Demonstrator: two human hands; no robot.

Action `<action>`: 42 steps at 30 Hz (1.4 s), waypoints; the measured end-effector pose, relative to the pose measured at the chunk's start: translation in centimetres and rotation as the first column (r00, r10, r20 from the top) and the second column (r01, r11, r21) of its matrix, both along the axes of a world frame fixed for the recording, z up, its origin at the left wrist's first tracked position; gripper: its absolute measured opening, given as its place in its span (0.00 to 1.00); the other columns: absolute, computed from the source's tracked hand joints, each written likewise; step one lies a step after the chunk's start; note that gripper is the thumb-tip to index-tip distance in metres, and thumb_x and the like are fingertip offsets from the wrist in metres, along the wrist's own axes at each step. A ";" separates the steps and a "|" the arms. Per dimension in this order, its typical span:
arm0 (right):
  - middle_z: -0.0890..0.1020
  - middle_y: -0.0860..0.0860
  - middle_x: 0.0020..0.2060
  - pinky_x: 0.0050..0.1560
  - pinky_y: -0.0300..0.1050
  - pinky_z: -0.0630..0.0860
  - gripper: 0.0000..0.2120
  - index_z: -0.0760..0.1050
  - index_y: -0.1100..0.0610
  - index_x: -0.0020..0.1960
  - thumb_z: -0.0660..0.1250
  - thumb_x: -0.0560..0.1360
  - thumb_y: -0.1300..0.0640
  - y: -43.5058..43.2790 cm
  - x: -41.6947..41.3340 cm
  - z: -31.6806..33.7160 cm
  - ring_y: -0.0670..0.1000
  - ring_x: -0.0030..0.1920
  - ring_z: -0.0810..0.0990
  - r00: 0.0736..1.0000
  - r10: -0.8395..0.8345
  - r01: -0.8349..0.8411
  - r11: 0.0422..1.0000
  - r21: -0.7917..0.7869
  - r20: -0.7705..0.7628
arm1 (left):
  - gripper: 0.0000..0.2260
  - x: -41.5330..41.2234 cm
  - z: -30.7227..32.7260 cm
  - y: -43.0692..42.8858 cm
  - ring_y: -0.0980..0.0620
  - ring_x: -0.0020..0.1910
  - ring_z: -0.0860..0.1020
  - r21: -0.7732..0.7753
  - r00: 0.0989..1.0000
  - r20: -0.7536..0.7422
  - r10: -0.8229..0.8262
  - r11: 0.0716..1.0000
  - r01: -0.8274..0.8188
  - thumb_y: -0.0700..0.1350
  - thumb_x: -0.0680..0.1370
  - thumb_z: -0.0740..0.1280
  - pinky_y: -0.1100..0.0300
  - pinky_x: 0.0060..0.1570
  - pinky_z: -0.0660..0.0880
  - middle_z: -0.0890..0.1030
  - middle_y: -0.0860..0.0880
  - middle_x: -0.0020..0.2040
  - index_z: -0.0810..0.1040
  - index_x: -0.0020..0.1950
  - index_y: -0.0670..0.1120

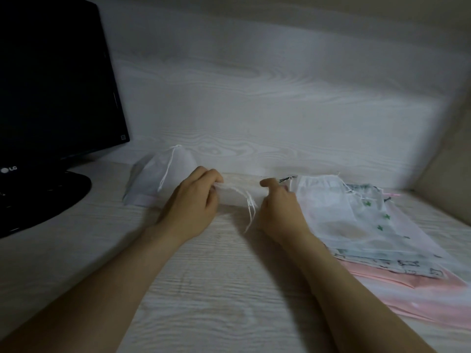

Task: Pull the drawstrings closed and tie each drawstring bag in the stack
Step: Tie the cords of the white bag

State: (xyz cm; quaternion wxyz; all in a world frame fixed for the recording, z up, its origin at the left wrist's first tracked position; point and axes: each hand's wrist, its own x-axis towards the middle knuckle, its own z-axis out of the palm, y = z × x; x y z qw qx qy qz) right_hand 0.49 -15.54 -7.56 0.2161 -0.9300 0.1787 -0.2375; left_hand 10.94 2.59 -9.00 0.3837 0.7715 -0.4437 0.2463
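A translucent white drawstring bag (pixel 235 193) is stretched between my two hands above the desk. Its white drawstrings (pixel 251 208) dangle loose near its right end. My left hand (pixel 193 202) pinches the bag's left end with curled fingers. My right hand (pixel 279 212) grips the right end, thumb pointing left. To the right lies the stack of flat bags (pixel 362 225): a white one on top, then green-star and grey-print ones, with pink ones at the bottom. A white bag with its string pulled (pixel 163 174) lies behind my left hand.
A black monitor (pixel 51 85) on a round base (pixel 46 200) fills the left side. The pale wood-grain desk (pixel 216 289) ends at a wood-grain back panel (pixel 254 98). A beige wall (pixel 448 161) closes the right side.
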 end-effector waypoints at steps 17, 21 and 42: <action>0.85 0.53 0.47 0.48 0.53 0.80 0.09 0.80 0.54 0.59 0.68 0.79 0.57 -1.1 -0.3 0.2 0.57 0.50 0.83 0.972 0.055 -0.018 0.987 -0.158 0.230 | 0.15 1.0 -0.5 0.7 0.50 0.35 0.77 0.131 0.985 -0.115 0.131 0.985 -0.116 0.59 0.84 0.65 0.48 0.39 0.78 0.77 0.53 0.32 0.75 0.42 0.52; 0.85 0.49 0.37 0.43 0.54 0.81 0.02 0.80 0.53 0.51 0.68 0.81 0.57 -1.8 0.0 0.1 0.53 0.39 0.86 0.923 0.022 -0.006 0.999 -0.042 0.384 | 0.08 1.1 -0.5 0.3 0.48 0.43 0.80 0.057 0.979 -0.176 0.100 0.994 -0.092 0.46 0.87 0.61 0.45 0.47 0.79 0.82 0.52 0.41 0.79 0.53 0.48; 0.63 0.47 0.26 0.27 0.40 0.58 0.14 0.83 0.63 0.54 0.58 0.79 0.66 0.5 -1.7 2.9 0.49 0.25 0.59 0.910 -0.033 -0.339 0.512 0.789 0.412 | 0.19 -1.3 1.2 -1.2 0.43 0.46 0.74 -0.083 0.791 -0.583 0.187 0.954 -0.287 0.50 0.87 0.55 0.52 0.44 0.68 0.78 0.48 0.40 0.72 0.40 0.44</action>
